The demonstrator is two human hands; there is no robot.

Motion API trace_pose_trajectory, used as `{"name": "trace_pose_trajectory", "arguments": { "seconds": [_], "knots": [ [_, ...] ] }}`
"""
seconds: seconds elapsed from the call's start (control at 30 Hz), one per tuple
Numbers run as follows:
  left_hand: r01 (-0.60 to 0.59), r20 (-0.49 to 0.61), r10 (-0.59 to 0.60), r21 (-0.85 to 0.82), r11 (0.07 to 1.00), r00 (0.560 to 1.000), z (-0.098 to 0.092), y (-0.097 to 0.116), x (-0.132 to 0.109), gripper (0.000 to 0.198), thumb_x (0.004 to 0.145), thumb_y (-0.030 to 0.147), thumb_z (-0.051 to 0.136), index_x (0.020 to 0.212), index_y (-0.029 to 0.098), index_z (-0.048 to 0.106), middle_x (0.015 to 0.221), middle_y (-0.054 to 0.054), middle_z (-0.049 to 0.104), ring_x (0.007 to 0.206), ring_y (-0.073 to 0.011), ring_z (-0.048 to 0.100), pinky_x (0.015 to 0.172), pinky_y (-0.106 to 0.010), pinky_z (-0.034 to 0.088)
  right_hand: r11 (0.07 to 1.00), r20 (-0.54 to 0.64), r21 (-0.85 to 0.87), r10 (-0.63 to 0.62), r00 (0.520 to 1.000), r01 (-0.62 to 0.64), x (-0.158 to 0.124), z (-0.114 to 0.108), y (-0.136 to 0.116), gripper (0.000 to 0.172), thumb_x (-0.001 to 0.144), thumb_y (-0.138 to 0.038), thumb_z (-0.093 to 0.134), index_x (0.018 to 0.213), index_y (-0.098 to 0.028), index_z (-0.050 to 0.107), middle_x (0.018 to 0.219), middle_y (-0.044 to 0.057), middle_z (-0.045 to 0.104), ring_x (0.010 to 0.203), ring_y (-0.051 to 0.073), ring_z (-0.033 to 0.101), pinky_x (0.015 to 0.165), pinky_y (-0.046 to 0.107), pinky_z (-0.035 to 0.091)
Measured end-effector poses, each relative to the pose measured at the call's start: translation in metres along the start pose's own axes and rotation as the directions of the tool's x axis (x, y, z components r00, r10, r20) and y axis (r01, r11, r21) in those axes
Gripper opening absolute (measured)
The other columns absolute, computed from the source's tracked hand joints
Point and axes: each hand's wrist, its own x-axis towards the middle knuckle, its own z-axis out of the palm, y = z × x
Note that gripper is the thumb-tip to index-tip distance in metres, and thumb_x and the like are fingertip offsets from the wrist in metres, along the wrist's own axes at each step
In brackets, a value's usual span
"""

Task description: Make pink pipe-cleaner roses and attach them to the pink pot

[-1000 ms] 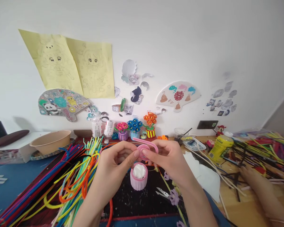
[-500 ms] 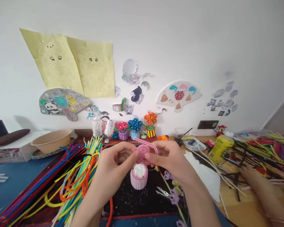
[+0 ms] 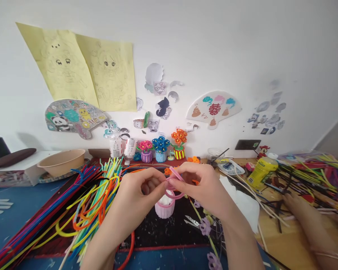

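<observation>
the left hand (image 3: pixel 145 187) has its thumb and forefinger pinched on the edge of a pink coil (image 3: pixel 177 174); the right hand (image 3: pixel 201 183) grips the same coil between thumb and fingers, so both hands are narrow and holding it. the coil is tilted, its loops seen partly from the side, in the gap between the two hands. just below it, beyond the wrists, a pink pot (image 3: pixel 165 210) stands upright with white stuffing (image 3: pixel 166 201) inside; the coil hides part of its rim. the pot is on a black mat (image 3: pixel 157 236).

near the right wrist, on its inner side, lie small snips (image 3: pixel 192 221) and a stem with lilac flowers (image 3: pixel 205 227). left of the left hand spreads a bundle of bright pipe cleaners (image 3: pixel 109 195), with a red and blue bundle (image 3: pixel 53 210) farther out and a tan bowl (image 3: pixel 62 165) behind that. right of the right hand are white paper (image 3: pixel 239 202), a yellow bottle (image 3: pixel 261 172) and, well apart, a co-worker's arm (image 3: pixel 310 217) over the wooden worktop (image 3: pixel 281 247). beyond both hands, by the wall, stand pink (image 3: pixel 145 146), blue (image 3: pixel 160 144) and orange (image 3: pixel 179 137) potted flowers.
</observation>
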Motion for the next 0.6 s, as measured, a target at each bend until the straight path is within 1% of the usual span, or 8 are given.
{"name": "trace_pose_trajectory", "arguments": {
  "seconds": [0.1, 0.2, 0.3, 0.37, 0.43, 0.5, 0.6],
  "knots": [
    [-0.013, -0.045, 0.012, -0.027, 1.0, 0.999, 0.001, 0.0, 0.001, 0.02, 0.085, 0.035, 0.064, 0.08, 0.017, 0.071, 0.063, 0.0, 0.067, 0.058, -0.0119, 0.057, 0.053, -0.022, 0.042, 0.989, -0.012, 0.143, 0.034, 0.999, -0.032, 0.002, 0.002, 0.002, 0.013, 0.08, -0.031, 0.077, 0.081, -0.018, 0.076, 0.069, 0.001, 0.067, 0.06, 0.012, 0.055, 0.052, 0.024, 0.041],
    [-0.015, -0.08, 0.01, -0.063, 0.998, 0.997, 0.002, -0.002, 0.003, 0.023, 0.085, 0.039, 0.066, 0.081, 0.017, 0.072, 0.066, -0.001, 0.068, 0.059, -0.0126, 0.058, 0.054, -0.022, 0.043, 0.955, -0.061, 0.295, 0.013, 0.998, 0.006, 0.004, 0.006, 0.004, 0.01, 0.076, -0.027, 0.08, 0.083, -0.02, 0.079, 0.074, 0.002, 0.073, 0.066, 0.015, 0.064, 0.061, 0.025, 0.05],
    [-0.028, -0.122, 0.017, -0.093, 0.995, 0.992, 0.001, -0.003, 0.004, 0.022, 0.084, 0.038, 0.068, 0.081, 0.018, 0.073, 0.066, -0.001, 0.067, 0.058, -0.0114, 0.055, 0.053, -0.022, 0.042, 0.918, -0.115, 0.396, 0.015, 0.993, 0.032, 0.005, 0.013, 0.002, 0.012, 0.075, -0.026, 0.082, 0.087, -0.022, 0.08, 0.079, 0.003, 0.076, 0.073, 0.017, 0.069, 0.067, 0.027, 0.055],
    [-0.049, -0.162, 0.03, -0.115, 0.992, 0.986, 0.0, -0.003, 0.003, 0.019, 0.083, 0.036, 0.069, 0.081, 0.017, 0.073, 0.065, 0.0, 0.066, 0.057, -0.0103, 0.053, 0.052, -0.021, 0.04, 0.899, -0.132, 0.438, 0.04, 0.99, 0.022, 0.006, 0.017, 0.001, 0.014, 0.074, -0.026, 0.083, 0.087, -0.023, 0.081, 0.081, 0.003, 0.077, 0.074, 0.017, 0.069, 0.067, 0.027, 0.055],
    [-0.057, -0.172, 0.034, -0.134, 0.989, 0.984, -0.002, -0.002, 0.002, 0.018, 0.083, 0.034, 0.069, 0.08, 0.017, 0.073, 0.063, 0.001, 0.064, 0.056, -0.0097, 0.051, 0.051, -0.02, 0.039, 0.884, -0.095, 0.467, 0.053, 0.994, -0.003, 0.006, 0.017, 0.001, 0.014, 0.073, -0.029, 0.084, 0.086, -0.024, 0.081, 0.081, 0.003, 0.077, 0.074, 0.016, 0.069, 0.068, 0.025, 0.055],
    [-0.053, -0.146, 0.035, -0.12, 0.991, 0.989, -0.005, 0.0, 0.001, 0.02, 0.083, 0.035, 0.068, 0.077, 0.016, 0.072, 0.062, 0.001, 0.063, 0.056, -0.0097, 0.049, 0.051, -0.021, 0.038, 0.882, -0.048, 0.47, 0.048, 0.998, -0.019, 0.006, 0.015, 0.003, 0.015, 0.076, -0.035, 0.083, 0.086, -0.023, 0.081, 0.079, 0.003, 0.077, 0.074, 0.016, 0.069, 0.068, 0.025, 0.055],
    [-0.039, -0.088, 0.036, -0.036, 0.999, 0.996, -0.007, 0.002, -0.001, 0.024, 0.085, 0.037, 0.065, 0.075, 0.016, 0.071, 0.06, 0.001, 0.061, 0.056, -0.0106, 0.047, 0.051, -0.022, 0.036, 0.905, -0.02, 0.423, 0.058, 0.998, -0.044, 0.005, 0.007, 0.005, 0.024, 0.079, -0.042, 0.08, 0.092, -0.022, 0.08, 0.083, 0.004, 0.076, 0.076, 0.017, 0.069, 0.068, 0.026, 0.054]
  ]
}}
